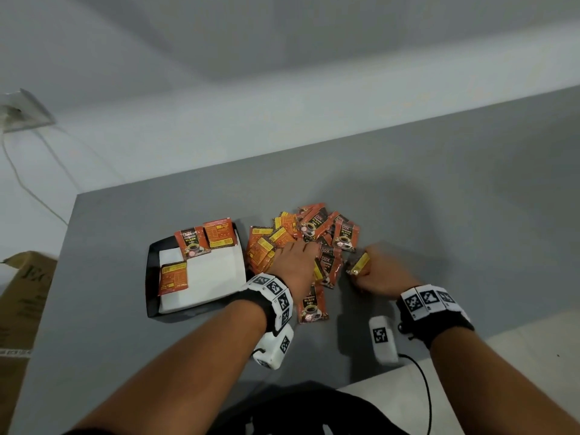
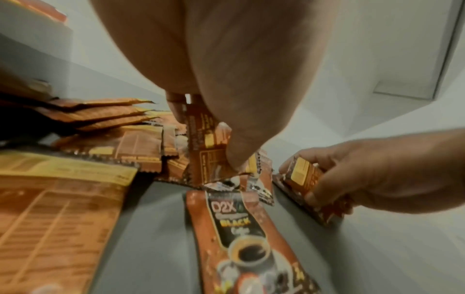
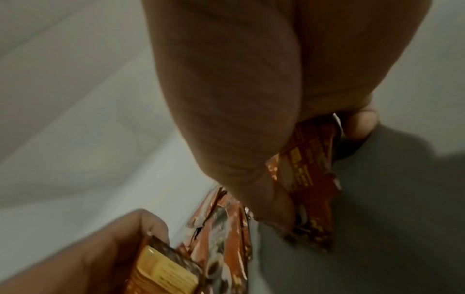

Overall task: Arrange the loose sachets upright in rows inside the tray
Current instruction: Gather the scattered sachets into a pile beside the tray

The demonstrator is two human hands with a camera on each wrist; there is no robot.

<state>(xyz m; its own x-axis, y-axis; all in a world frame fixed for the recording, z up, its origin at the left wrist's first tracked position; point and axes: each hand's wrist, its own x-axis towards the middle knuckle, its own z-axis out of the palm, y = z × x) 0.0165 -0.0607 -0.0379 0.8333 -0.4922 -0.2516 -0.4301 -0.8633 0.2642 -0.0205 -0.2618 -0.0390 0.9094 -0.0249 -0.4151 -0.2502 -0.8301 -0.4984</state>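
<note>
We see a heap of orange sachets [image 1: 307, 237] on the grey desk [image 1: 439, 215], just right of the black tray [image 1: 152, 277]; overlap keeps us from counting them. Three sachets [image 1: 192, 246] lie in the tray, none upright. Our left hand [image 1: 295, 265] reaches into the heap, thumb and fingers pinching one sachet [image 2: 203, 139] whose far end the palm hides. Our right hand [image 1: 376, 274] grips another sachet [image 1: 357, 264], mostly covered by curled fingers. A cardboard box [image 1: 22, 302] is cut off at the left.
</note>
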